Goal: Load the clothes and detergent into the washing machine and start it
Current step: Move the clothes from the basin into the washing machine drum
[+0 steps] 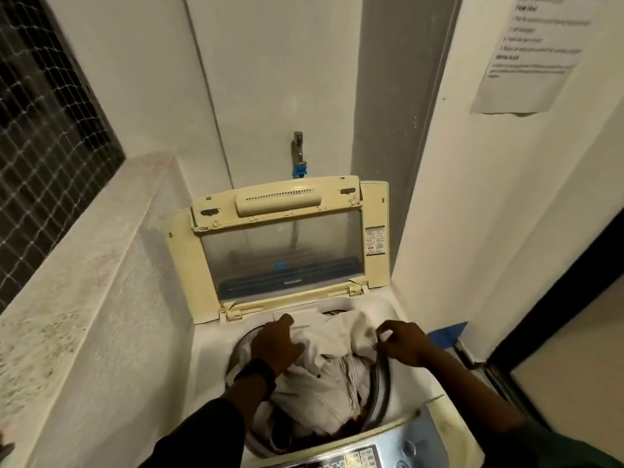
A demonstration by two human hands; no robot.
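A top-loading washing machine [209, 339] stands below me with its yellowed lid [283, 241] raised against the back wall. A heap of white clothes [324, 373] fills the drum opening and bulges above its rim. My left hand [275, 344] grips the left side of the heap, fingers curled into the fabric. My right hand [401, 342] pinches a fold of the same white cloth at the drum's right rim. The control panel [381, 450] with a dial runs along the near edge. No detergent shows in the view.
A tap [299, 153] with a blue fitting sticks out of the wall behind the lid. A rough concrete ledge [84, 265] runs along the left under a meshed window [44, 130]. A printed notice [537, 49] hangs on the right wall beside a dark doorframe [553, 298].
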